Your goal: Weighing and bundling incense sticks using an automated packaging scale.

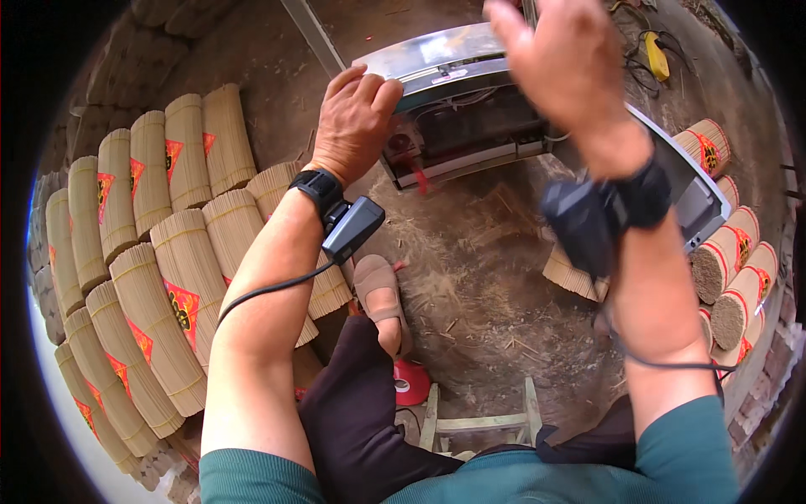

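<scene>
A metal machine (457,55) with a shiny top and an open, dark front stands before me. My left hand (357,118) is closed over its left end, fingers curled at the metal edge. Above the machine's right side is my right hand (571,71), smeared by motion. Its thumb sticks out to the left, while the other fingers run out of the picture at the top. Whether it touches the machine I cannot tell. Inside the machine's front, a red strip (420,178) hangs at the left.
Bundles of thin sticks (180,277) with red labels lie in rows on the left. More bundles (735,252) are stacked at the right, by a grey-white panel (697,189). A red reel (411,384) and a wooden stool (483,422) are near my legs. A yellow object (656,56) lies among cables.
</scene>
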A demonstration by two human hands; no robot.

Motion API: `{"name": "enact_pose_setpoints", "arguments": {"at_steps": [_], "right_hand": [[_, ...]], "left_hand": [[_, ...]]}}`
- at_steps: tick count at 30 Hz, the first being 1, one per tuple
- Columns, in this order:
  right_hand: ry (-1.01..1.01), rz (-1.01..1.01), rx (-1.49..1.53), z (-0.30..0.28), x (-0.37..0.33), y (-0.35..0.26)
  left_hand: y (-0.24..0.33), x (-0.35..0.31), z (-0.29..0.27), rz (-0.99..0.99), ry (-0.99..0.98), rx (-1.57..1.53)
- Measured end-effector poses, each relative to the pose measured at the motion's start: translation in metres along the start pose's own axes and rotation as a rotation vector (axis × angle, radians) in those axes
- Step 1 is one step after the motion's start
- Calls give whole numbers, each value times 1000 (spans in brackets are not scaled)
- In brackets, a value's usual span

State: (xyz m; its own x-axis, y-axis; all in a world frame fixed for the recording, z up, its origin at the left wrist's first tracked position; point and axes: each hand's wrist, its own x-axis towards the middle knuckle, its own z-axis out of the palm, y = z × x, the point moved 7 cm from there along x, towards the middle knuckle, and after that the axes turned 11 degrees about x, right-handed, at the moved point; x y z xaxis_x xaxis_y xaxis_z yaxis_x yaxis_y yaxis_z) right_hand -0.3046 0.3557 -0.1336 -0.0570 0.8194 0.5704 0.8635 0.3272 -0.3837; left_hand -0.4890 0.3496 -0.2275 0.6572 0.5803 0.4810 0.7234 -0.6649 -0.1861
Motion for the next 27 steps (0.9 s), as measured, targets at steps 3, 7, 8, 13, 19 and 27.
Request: {"name": "enact_pose_setpoints", "arguments": {"at_steps": [3,7,8,13,19,27], "right_hand": [[116,-175,-5,-11,48,7],[-102,-324,-30,9,89,24],[-216,-329,34,18,88,21],[-219,-335,4,20,84,18],[-333,-303,-36,34,96,22],[-493,-199,5,35,107,28]], "left_hand": [[4,-1,2,1,-8,18],[7,1,3,9,26,-11],[8,0,1,5,18,-10],[9,-5,3,18,-63,16],[4,-6,0,-2,-75,84],[52,0,-69,5,0,-143]]}}
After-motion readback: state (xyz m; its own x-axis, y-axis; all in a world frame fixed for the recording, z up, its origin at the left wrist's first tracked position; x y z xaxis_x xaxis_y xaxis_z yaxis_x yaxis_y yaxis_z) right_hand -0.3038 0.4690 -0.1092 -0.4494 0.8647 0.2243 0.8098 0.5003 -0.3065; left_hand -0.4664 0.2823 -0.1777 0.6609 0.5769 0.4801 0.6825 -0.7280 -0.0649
